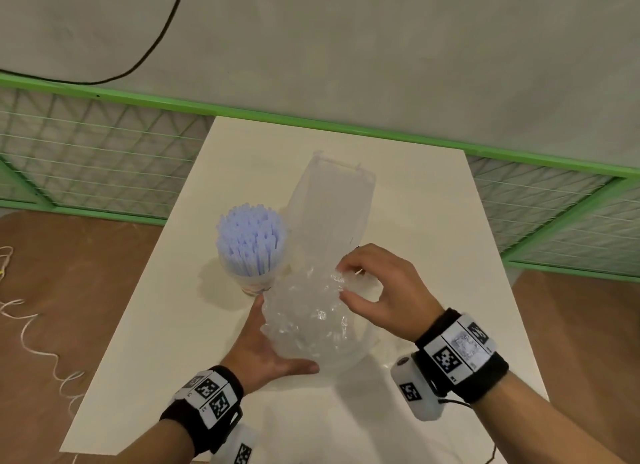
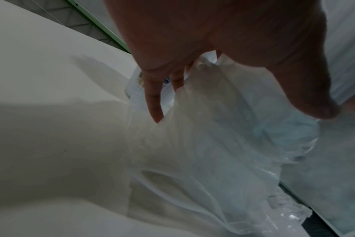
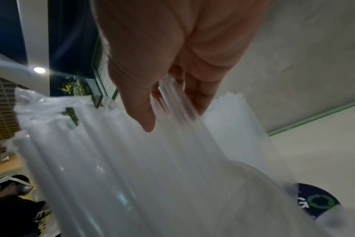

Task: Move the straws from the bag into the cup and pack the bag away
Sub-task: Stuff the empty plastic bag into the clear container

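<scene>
Several pale blue straws (image 1: 250,242) stand upright in a clear cup (image 1: 255,285) left of the table's middle. The clear plastic bag (image 1: 308,320) is partly crumpled into a ball near me, while its flat far end (image 1: 329,200) still stretches away over the table. My left hand (image 1: 266,342) lies with straight fingers (image 2: 154,99) against the left underside of the ball. My right hand (image 1: 343,282) pinches gathered plastic at the ball's top right; in the right wrist view its thumb and fingers (image 3: 148,121) pinch folds of the bag (image 3: 132,160). No straws show inside the bag.
The white table (image 1: 433,228) stands on a brown floor, with a green wire-mesh fence (image 1: 104,159) behind it. A black cable (image 1: 156,41) hangs on the grey wall. White cord (image 1: 34,342) lies on the floor at the left.
</scene>
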The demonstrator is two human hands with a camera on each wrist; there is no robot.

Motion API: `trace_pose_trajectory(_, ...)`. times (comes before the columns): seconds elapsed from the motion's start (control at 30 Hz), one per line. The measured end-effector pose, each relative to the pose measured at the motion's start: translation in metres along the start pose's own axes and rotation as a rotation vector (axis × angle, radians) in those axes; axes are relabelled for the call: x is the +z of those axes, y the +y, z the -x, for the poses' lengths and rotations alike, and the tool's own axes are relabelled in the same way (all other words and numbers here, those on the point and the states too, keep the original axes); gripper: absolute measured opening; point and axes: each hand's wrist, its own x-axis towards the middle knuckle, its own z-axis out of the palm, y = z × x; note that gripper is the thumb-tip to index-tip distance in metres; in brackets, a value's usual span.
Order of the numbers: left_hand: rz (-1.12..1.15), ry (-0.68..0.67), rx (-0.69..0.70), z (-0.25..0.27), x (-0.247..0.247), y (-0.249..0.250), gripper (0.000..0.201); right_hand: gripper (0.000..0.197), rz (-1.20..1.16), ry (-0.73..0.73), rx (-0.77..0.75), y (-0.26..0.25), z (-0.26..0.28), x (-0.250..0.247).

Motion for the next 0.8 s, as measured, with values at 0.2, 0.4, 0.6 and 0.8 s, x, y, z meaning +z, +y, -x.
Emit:
trace_pose_trajectory(0.2,0.036,0.049,0.021,-0.002,0.008,0.002,0.11,0.024,-0.061,0.076,0.099,-0.005,0.002,0.019)
trace_pose_trajectory(0.4,0.043,0.084,-0.004,-0.002,0.011,0.005,0.102,0.035,-0.089,0.079,0.122,-0.011,-0.001,0.023)
trace_pose_trajectory(0.6,0.025,0.107,0.006,-0.003,0.012,0.01,0.096,0.029,0.001,0.095,0.005,-0.006,-0.001,0.026)
trace_pose_trajectory(0.8,0.023,0.097,0.011,-0.004,0.009,0.006,0.088,0.012,0.012,0.193,0.002,0.001,-0.002,0.024)
